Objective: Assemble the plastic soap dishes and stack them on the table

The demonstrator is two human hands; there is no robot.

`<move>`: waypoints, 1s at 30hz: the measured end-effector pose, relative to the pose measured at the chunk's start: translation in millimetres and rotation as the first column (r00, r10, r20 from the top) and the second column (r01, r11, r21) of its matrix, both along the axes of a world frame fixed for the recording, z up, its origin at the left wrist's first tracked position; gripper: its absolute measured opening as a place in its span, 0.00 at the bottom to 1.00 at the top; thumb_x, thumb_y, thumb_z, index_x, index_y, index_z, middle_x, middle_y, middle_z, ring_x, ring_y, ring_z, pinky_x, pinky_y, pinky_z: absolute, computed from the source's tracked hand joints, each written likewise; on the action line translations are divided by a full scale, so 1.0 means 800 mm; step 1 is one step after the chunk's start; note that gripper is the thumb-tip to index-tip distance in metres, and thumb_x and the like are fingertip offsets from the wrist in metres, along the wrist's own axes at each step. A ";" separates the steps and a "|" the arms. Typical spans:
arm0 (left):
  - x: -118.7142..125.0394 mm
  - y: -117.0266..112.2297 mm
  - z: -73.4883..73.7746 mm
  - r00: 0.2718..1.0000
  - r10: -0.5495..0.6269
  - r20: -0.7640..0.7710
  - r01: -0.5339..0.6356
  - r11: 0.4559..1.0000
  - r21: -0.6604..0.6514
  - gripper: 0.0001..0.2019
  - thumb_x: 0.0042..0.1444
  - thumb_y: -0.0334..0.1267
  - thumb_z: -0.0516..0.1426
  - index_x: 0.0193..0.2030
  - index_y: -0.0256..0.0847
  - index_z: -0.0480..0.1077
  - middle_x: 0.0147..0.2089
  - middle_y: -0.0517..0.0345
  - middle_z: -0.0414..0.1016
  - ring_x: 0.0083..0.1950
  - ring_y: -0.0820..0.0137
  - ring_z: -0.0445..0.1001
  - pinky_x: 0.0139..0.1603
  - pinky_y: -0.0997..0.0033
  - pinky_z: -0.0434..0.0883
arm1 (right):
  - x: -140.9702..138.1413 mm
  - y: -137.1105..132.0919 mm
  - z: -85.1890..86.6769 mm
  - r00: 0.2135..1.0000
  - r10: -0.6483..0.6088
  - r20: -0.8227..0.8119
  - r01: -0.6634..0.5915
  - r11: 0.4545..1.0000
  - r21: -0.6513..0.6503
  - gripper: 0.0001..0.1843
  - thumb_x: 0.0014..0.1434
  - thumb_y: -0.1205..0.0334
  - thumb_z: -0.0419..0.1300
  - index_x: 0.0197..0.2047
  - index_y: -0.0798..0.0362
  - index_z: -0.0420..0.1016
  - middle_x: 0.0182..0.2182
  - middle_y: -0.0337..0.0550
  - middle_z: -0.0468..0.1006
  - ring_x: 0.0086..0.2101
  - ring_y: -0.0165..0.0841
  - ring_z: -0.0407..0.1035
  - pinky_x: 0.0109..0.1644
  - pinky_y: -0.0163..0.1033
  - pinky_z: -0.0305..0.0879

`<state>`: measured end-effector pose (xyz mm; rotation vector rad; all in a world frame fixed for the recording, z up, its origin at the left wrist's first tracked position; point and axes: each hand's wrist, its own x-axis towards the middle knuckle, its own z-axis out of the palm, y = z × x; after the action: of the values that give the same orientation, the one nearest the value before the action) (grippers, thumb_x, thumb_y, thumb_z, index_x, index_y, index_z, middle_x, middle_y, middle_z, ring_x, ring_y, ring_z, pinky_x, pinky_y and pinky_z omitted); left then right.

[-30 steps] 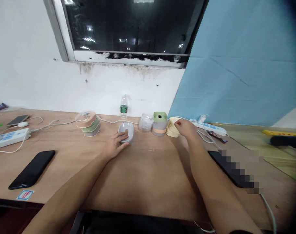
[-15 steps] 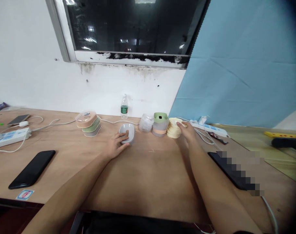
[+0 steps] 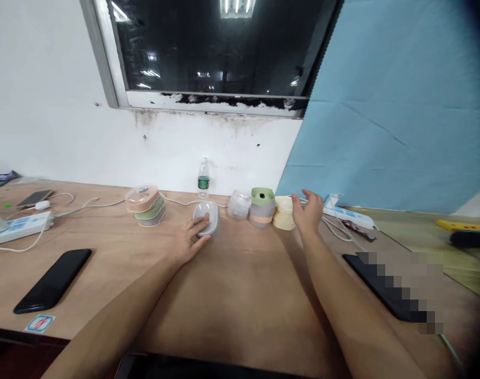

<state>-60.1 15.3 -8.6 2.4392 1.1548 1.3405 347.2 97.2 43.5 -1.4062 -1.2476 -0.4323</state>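
My left hand [image 3: 188, 239] rests on a small pale grey rounded dish [image 3: 211, 215], with fingers reaching over its left rim and the thumb stretched out at its near edge. To the right, my right hand [image 3: 309, 213] is raised just beside a stack of pale yellow pieces [image 3: 283, 217]. Its fingers are apart and nothing shows in them. Left of that stack stand a green, grey and peach stack of rounded containers [image 3: 262, 208] and a stack of clear plastic pieces [image 3: 239, 205]. On the left is another stack of rounded boxes [image 3: 143, 200], peach over green over grey, with a clear top.
A water bottle [image 3: 203, 179] stands against the wall. Black phones lie at left [image 3: 53, 281] and right [image 3: 382, 289], the right one partly pixelated. Power strips sit at left [image 3: 22, 229] and right [image 3: 350, 216], with white cables along the back of the table [image 3: 240, 295].
My right hand has come off the yellow stack, moved slightly right and spread its fingers. My left hand stays on the dish. The view has tilted slightly upward.
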 end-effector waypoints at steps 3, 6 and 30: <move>0.000 -0.001 -0.001 0.996 0.031 0.083 -0.034 0.999 0.030 0.21 0.63 0.46 0.54 0.61 0.47 0.67 0.68 0.51 0.59 0.67 0.60 0.60 0.68 0.52 0.59 | -0.062 -0.021 0.018 0.973 0.218 0.074 -0.218 0.976 -0.017 0.19 0.60 0.48 0.54 0.41 0.54 0.74 0.37 0.48 0.76 0.34 0.37 0.68 0.44 0.45 0.65; 0.001 -0.004 -0.001 0.989 0.046 0.141 -0.055 0.996 0.067 0.21 0.65 0.44 0.51 0.63 0.47 0.64 0.70 0.52 0.53 0.69 0.59 0.57 0.69 0.51 0.56 | -0.142 -0.051 0.014 0.792 0.593 0.149 -0.571 0.804 -0.165 0.15 0.62 0.50 0.53 0.39 0.52 0.74 0.32 0.44 0.76 0.31 0.35 0.69 0.37 0.41 0.65; -0.145 0.033 0.039 0.544 0.824 0.161 -0.833 0.553 -0.013 0.43 0.47 0.58 0.63 0.68 0.44 0.55 0.72 0.37 0.42 0.70 0.43 0.47 0.64 0.39 0.49 | -0.080 -0.019 0.070 0.841 0.359 0.406 -0.255 0.923 -0.288 0.17 0.62 0.62 0.51 0.49 0.53 0.76 0.39 0.50 0.73 0.41 0.40 0.68 0.46 0.42 0.64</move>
<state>-176.1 41.5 22.7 1.7344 2.4313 1.7165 283.6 82.2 99.3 -1.2912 -1.9275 -0.4166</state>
